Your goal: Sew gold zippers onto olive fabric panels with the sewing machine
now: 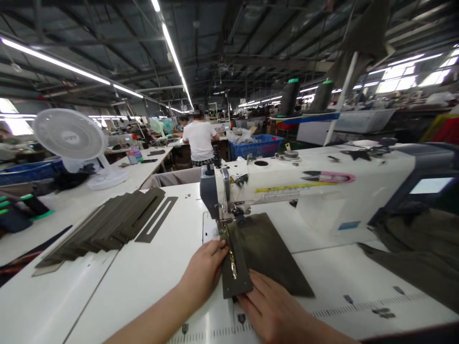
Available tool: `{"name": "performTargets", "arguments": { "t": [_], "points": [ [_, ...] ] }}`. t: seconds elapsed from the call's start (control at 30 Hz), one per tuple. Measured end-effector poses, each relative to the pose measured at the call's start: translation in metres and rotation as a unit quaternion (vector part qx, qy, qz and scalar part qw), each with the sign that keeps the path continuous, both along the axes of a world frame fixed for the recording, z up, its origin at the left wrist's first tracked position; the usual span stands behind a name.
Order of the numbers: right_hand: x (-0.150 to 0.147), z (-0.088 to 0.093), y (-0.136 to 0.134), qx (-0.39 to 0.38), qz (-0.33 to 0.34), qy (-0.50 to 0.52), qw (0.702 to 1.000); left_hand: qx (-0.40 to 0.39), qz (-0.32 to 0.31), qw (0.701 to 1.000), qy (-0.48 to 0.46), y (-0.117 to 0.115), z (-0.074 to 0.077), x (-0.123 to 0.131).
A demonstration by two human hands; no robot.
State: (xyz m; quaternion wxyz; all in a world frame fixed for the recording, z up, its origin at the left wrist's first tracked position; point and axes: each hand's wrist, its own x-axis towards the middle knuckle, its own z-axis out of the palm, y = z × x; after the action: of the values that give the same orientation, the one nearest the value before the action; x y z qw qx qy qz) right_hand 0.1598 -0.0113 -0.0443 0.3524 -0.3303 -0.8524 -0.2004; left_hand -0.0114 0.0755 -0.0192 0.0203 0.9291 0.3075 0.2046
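A dark olive strip [236, 282] with a gold metal zipper [232, 260] along its slot runs under the needle area of a white sewing machine [322, 210]. Beneath and right of it lies a larger olive fabric panel [276, 253]. My left hand [204, 265] has its fingers pressed together at the strip's left edge, close to the presser foot. The fingers of my right hand [268, 306] lie flat against the strip's lower right edge, with the fingertips on the fabric.
Overlapping slotted olive pieces [107, 224] lie left on the table, with one slotted piece [158, 220] beside them. A white fan [71, 136] stands behind. Pink snips [330, 177] rest on the machine. A person [200, 138] sits ahead near a blue basket [256, 147].
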Motion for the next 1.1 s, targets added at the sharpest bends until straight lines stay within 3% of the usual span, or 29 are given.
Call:
{"name": "performTargets", "arguments": {
  "t": [0.13,0.37,0.6,1.1],
  "points": [
    [-0.012,0.002,-0.005,0.029,-0.035,-0.04,0.998,0.026,0.019,0.999,0.005,-0.004,0.002,0.002],
    [-0.016,0.002,-0.006,-0.027,-0.017,-0.055,0.998,0.088,0.014,0.996,0.021,-0.012,-0.003,0.001],
    [-0.012,0.0,0.0,-0.04,-0.01,-0.043,0.998,0.062,0.002,0.997,0.04,-0.007,0.005,0.005],
    [0.0,0.004,0.036,-0.043,0.009,-0.026,0.999,0.042,0.013,0.998,0.034,0.02,0.005,0.012]
  ]
}}
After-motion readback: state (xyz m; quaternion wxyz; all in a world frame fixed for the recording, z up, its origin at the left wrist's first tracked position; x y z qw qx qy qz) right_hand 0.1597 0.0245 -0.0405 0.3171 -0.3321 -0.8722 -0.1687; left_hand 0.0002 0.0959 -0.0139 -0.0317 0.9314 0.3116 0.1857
